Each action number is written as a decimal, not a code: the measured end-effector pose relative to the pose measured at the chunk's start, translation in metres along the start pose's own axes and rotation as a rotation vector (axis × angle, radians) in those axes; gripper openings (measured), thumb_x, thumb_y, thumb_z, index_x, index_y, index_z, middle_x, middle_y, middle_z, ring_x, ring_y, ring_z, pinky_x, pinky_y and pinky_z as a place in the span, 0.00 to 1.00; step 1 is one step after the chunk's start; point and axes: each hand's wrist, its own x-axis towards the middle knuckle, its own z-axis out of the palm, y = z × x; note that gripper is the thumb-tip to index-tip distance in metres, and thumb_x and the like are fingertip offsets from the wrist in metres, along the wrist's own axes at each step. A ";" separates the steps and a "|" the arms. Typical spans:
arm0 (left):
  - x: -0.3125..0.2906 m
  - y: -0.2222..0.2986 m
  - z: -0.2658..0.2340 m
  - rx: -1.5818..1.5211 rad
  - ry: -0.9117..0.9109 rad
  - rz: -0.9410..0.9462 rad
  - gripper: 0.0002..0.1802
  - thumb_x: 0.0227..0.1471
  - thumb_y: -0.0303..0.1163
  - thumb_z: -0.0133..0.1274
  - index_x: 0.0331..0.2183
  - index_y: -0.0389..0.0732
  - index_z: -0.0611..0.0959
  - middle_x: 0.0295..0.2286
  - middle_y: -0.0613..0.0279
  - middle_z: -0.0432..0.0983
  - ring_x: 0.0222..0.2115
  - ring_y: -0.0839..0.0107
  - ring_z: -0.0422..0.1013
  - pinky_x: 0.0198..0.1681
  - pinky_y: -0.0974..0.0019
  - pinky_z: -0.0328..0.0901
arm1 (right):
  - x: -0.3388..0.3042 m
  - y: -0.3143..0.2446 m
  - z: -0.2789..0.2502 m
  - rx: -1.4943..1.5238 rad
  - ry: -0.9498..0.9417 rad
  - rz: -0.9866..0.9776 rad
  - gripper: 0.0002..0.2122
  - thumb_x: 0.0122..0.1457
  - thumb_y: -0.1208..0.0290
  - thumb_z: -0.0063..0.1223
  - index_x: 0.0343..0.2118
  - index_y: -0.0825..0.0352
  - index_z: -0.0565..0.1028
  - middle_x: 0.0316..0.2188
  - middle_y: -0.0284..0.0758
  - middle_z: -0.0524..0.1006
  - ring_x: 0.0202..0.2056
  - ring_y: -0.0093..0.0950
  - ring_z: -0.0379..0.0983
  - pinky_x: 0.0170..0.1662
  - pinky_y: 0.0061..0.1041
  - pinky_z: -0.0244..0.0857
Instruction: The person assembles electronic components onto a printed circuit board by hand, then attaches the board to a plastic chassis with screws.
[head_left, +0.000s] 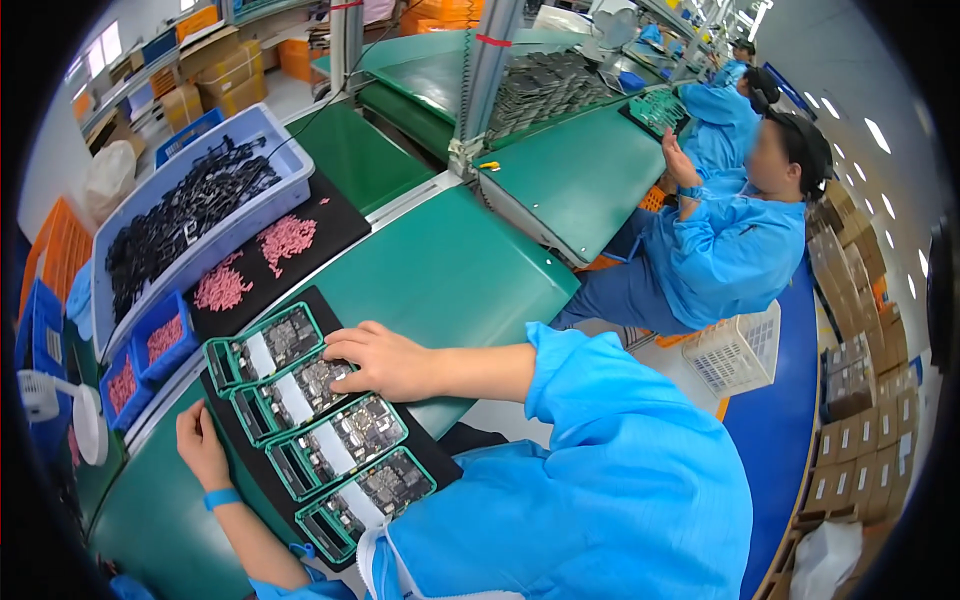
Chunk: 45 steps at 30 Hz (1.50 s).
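Several circuit boards in green frames, each with a white strip across it, lie in a row on a black mat (235,420) in front of me. My right hand (385,362) reaches over the second circuit board (312,385) from the far end, its thumb and bent fingers closed at the board's right end. Beyond it lies the farthest circuit board (290,338). The nearest circuit board (395,480) is partly covered by my sleeve. Left of the row, my left hand (203,450), with a blue wristband, rests with curled fingers; whatever they hold, if anything, is hidden.
A pale blue tub (285,150) of black parts stands at the far left. Pink pieces (287,243) lie on a dark mat beside it; small blue bins (165,350) hold more. A co-worker (715,240) in blue sits at the right, near a white crate (735,350) on the floor.
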 end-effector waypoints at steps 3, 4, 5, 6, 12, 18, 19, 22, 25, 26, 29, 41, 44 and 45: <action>0.000 -0.008 -0.002 0.009 0.016 0.035 0.08 0.55 0.25 0.49 0.37 0.32 0.80 0.29 0.61 0.71 0.31 0.73 0.68 0.37 0.71 0.63 | 0.005 -0.004 -0.005 0.011 -0.022 0.024 0.15 0.45 0.77 0.55 0.37 0.56 0.80 0.50 0.41 0.70 0.58 0.40 0.59 0.54 0.43 0.56; -0.001 -0.010 -0.003 0.006 0.009 0.052 0.08 0.55 0.25 0.49 0.37 0.32 0.80 0.29 0.61 0.71 0.31 0.73 0.68 0.37 0.71 0.63 | 0.010 -0.005 -0.012 0.023 -0.068 0.037 0.14 0.46 0.77 0.54 0.38 0.56 0.80 0.49 0.43 0.70 0.56 0.41 0.62 0.54 0.41 0.58; -0.001 -0.012 -0.003 -0.005 0.008 0.036 0.09 0.56 0.25 0.49 0.37 0.33 0.80 0.29 0.61 0.72 0.31 0.74 0.68 0.37 0.72 0.63 | 0.011 0.001 -0.009 0.011 -0.056 0.047 0.14 0.46 0.77 0.54 0.38 0.56 0.80 0.49 0.43 0.70 0.56 0.41 0.62 0.54 0.41 0.58; -0.001 -0.013 -0.003 -0.014 0.005 0.019 0.09 0.56 0.25 0.49 0.38 0.33 0.80 0.30 0.62 0.72 0.31 0.75 0.68 0.38 0.72 0.63 | 0.015 0.011 0.000 0.099 0.024 0.193 0.13 0.48 0.76 0.54 0.38 0.59 0.80 0.48 0.44 0.71 0.54 0.42 0.64 0.53 0.40 0.60; 0.001 -0.020 -0.001 -0.049 -0.006 -0.020 0.09 0.58 0.27 0.48 0.38 0.33 0.79 0.33 0.63 0.74 0.33 0.77 0.68 0.39 0.73 0.64 | 0.072 0.054 0.008 0.294 -0.021 0.908 0.19 0.48 0.61 0.60 0.37 0.73 0.75 0.43 0.50 0.73 0.45 0.46 0.71 0.49 0.37 0.66; 0.002 -0.023 -0.001 -0.052 0.010 -0.026 0.10 0.58 0.27 0.49 0.38 0.33 0.79 0.33 0.62 0.74 0.34 0.76 0.68 0.40 0.72 0.64 | 0.091 0.050 0.015 0.289 0.020 1.001 0.30 0.38 0.55 0.68 0.36 0.76 0.71 0.39 0.51 0.73 0.43 0.47 0.71 0.46 0.38 0.68; 0.002 -0.024 -0.001 -0.052 0.010 -0.019 0.10 0.58 0.27 0.49 0.38 0.33 0.79 0.33 0.62 0.74 0.34 0.76 0.68 0.40 0.72 0.64 | 0.092 0.050 0.021 0.313 0.114 1.022 0.31 0.36 0.55 0.69 0.37 0.76 0.70 0.39 0.51 0.73 0.43 0.47 0.71 0.46 0.38 0.68; 0.003 -0.026 -0.001 -0.046 0.020 -0.008 0.09 0.58 0.27 0.49 0.38 0.32 0.79 0.33 0.62 0.74 0.34 0.76 0.68 0.40 0.72 0.64 | 0.093 0.052 0.035 0.554 0.233 1.029 0.31 0.35 0.64 0.70 0.40 0.77 0.67 0.41 0.52 0.72 0.44 0.46 0.70 0.48 0.35 0.66; 0.002 -0.028 -0.003 -0.027 0.011 -0.027 0.09 0.58 0.27 0.49 0.38 0.32 0.79 0.33 0.61 0.74 0.34 0.75 0.68 0.40 0.71 0.64 | 0.082 0.053 0.035 0.746 0.350 1.073 0.31 0.35 0.69 0.69 0.43 0.77 0.67 0.41 0.51 0.72 0.45 0.44 0.70 0.49 0.33 0.65; 0.001 -0.027 -0.004 -0.009 0.009 -0.036 0.10 0.58 0.28 0.49 0.38 0.32 0.79 0.33 0.61 0.74 0.33 0.75 0.68 0.40 0.71 0.64 | 0.074 0.052 0.030 0.841 0.409 1.106 0.31 0.35 0.71 0.69 0.44 0.77 0.66 0.41 0.49 0.72 0.45 0.42 0.70 0.49 0.32 0.65; 0.002 -0.013 -0.004 0.039 0.002 -0.024 0.10 0.58 0.28 0.48 0.38 0.32 0.79 0.33 0.60 0.74 0.33 0.74 0.68 0.40 0.70 0.63 | 0.038 0.063 0.011 0.864 0.569 1.134 0.32 0.36 0.72 0.68 0.47 0.75 0.66 0.41 0.46 0.72 0.45 0.37 0.70 0.51 0.31 0.63; 0.009 -0.033 -0.008 0.179 -0.018 -0.043 0.12 0.58 0.29 0.48 0.41 0.32 0.79 0.36 0.57 0.76 0.36 0.69 0.70 0.43 0.67 0.65 | -0.141 0.161 -0.142 0.337 1.565 1.097 0.27 0.42 0.86 0.62 0.47 0.76 0.64 0.45 0.43 0.72 0.44 0.31 0.71 0.48 0.29 0.67; 0.009 -0.028 -0.009 0.192 -0.005 -0.033 0.12 0.58 0.29 0.48 0.42 0.32 0.78 0.37 0.57 0.75 0.37 0.68 0.70 0.43 0.67 0.65 | -0.150 0.167 -0.149 0.230 1.429 1.227 0.28 0.43 0.80 0.64 0.48 0.77 0.63 0.46 0.45 0.72 0.46 0.34 0.70 0.50 0.30 0.64; 0.007 -0.025 -0.009 0.194 -0.008 -0.030 0.12 0.58 0.29 0.48 0.42 0.32 0.78 0.37 0.57 0.75 0.37 0.68 0.70 0.43 0.67 0.65 | -0.149 0.165 -0.150 0.177 1.340 1.291 0.29 0.43 0.78 0.65 0.49 0.77 0.63 0.45 0.46 0.72 0.47 0.35 0.70 0.51 0.30 0.64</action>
